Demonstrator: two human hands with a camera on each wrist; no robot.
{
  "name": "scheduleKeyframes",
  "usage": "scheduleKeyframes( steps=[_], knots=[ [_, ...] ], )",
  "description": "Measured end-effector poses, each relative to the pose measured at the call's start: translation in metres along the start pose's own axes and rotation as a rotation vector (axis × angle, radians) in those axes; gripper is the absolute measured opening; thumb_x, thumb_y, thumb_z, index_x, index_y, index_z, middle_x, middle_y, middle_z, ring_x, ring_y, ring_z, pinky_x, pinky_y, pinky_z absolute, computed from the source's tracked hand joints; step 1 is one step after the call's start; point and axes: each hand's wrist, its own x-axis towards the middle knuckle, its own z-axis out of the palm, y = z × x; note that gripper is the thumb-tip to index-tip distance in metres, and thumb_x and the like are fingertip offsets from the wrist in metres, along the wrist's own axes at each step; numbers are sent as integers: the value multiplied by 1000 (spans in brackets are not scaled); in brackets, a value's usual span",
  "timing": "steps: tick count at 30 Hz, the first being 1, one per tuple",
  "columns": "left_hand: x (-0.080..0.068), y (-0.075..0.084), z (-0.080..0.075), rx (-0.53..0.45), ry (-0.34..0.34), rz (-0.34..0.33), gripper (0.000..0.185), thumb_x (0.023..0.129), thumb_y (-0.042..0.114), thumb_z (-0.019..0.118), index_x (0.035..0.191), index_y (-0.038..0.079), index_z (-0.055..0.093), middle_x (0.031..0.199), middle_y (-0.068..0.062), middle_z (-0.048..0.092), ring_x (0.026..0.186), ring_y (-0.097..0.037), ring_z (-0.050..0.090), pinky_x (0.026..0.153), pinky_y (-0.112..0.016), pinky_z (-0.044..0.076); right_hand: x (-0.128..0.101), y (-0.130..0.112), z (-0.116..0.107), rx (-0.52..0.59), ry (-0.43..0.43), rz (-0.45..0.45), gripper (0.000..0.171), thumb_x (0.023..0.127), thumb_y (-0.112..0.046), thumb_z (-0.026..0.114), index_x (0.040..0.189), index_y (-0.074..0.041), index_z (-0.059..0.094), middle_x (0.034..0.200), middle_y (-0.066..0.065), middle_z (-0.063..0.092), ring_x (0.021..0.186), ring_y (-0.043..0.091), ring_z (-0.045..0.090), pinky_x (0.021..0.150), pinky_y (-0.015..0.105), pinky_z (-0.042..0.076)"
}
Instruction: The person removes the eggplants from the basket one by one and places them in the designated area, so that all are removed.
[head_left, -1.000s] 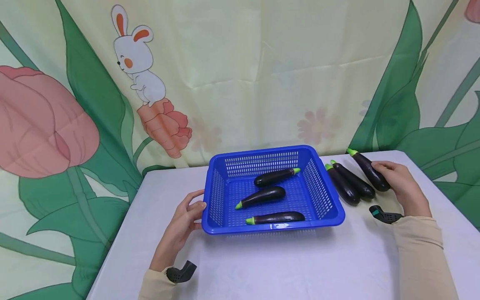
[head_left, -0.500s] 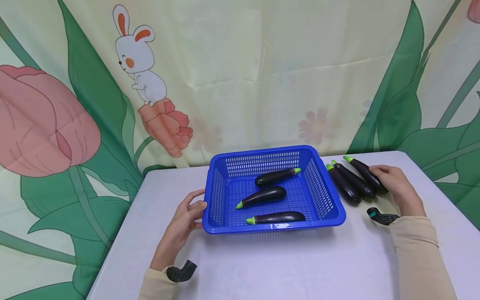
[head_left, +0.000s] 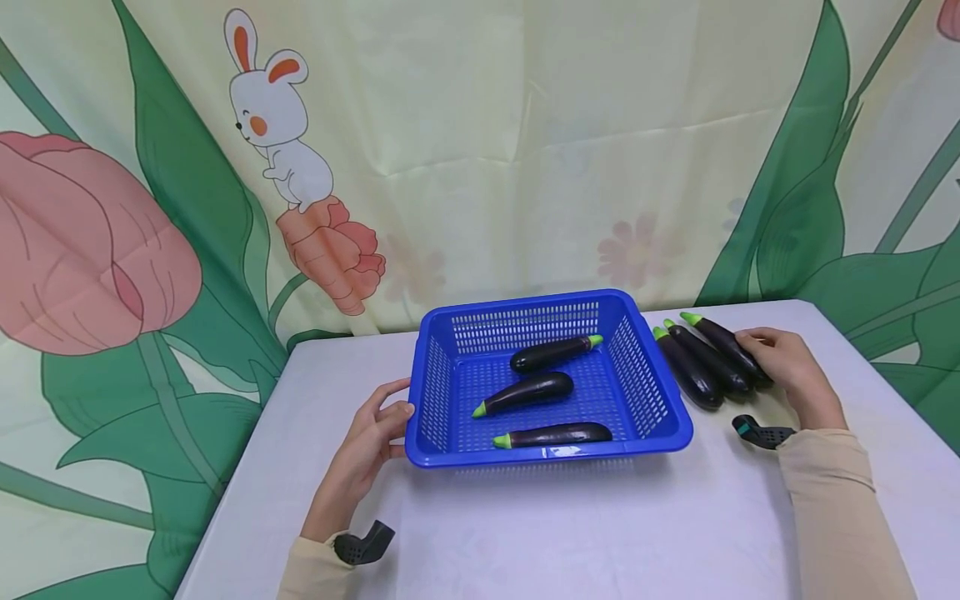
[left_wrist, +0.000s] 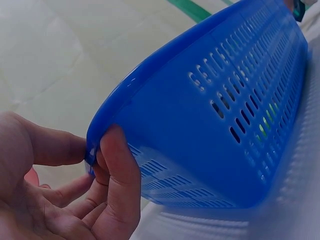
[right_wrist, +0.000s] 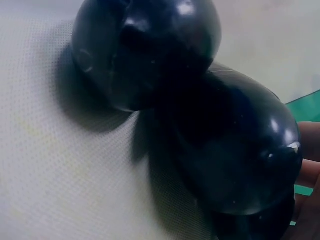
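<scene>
Fingers of our right hand (head_left: 780, 367), head view: curled round the rightmost eggplant (head_left: 722, 340), frame right, table-level; left hand (head_left: 367, 446) pinches the basket (head_left: 660, 400) rim. Left wrist: thumb (left_wrist: 120, 180) on rim. Right wrist: glossy, likely slippery, firm; grip mid-body.

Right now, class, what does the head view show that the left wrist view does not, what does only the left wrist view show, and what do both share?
Only the head view shows three eggplants in the basket, three more on the table beside it, and the right hand gripping the outermost eggplant. Only the left wrist view shows the thumb pressed on the basket's outer wall, close up. Both show the blue basket and the left hand holding its corner.
</scene>
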Motion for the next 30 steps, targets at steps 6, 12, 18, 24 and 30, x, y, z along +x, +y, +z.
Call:
scheduleKeyframes(
  steps=[6,12,18,24,30],
  knots=[
    [0,0,-1,0,-5,8,52,105,23,60,154,24,43,113,-3,74,92,-20,74,75,-31,62,3,-1,2,-17,-11,-8,71,111,-43,31,149,16,38,152,43,37,134,53,39,105,64,39],
    [0,1,0,-12,-17,8,51,105,22,60,153,24,43,111,-3,73,91,-20,75,76,-32,63,2,-2,1,-41,-14,-28,67,112,-42,32,145,15,45,149,41,41,132,52,41,95,48,42],
    [1,0,0,-15,-24,11,53,105,21,60,155,21,41,110,-3,73,90,-19,76,75,-33,64,3,-3,2,-63,-7,-31,66,112,-41,34,143,15,48,147,41,43,128,52,43,96,53,41],
    [1,1,-1,-22,-22,2,51,105,20,60,153,23,43,111,-2,74,89,-20,75,73,-33,63,4,-3,2,-66,-1,-35,66,112,-42,34,143,15,48,146,41,44,129,53,43,100,59,40],
    [1,0,-1,-21,-30,0,53,105,21,60,154,23,41,110,-2,74,90,-20,75,74,-33,64,3,-2,1,-57,-3,-37,68,111,-42,34,144,16,46,147,41,42,130,53,43,102,61,40]
  ],
)
